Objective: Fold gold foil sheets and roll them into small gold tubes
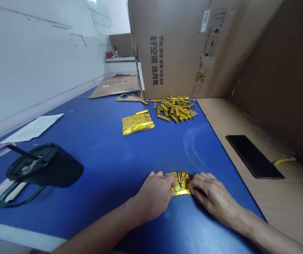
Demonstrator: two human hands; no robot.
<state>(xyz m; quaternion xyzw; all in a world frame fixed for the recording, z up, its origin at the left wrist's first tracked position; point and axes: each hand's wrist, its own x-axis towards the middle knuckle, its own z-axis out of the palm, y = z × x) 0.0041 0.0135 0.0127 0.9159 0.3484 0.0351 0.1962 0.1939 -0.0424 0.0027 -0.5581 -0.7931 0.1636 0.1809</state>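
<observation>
A small sheet of gold foil (183,179) lies on the blue table near its front right, with a dark, narrow strip or slit down its middle. My left hand (156,192) grips its left side, thumb and fingers pressed together. At the right edge, my right hand (209,190) pinches the foil with curled fingers. Both hands rest low against the table. Farther back lies a flat stack of gold foil sheets (137,123). Behind it to the right is a heap of gold foil tubes (176,109).
On the left stands a dark lidded mug (61,165) with a straw. White paper (33,127) lies behind it. A black phone (253,155) rests on cardboard at the right. A large cardboard box (178,70) rises at the back, beside flat cardboard (114,85).
</observation>
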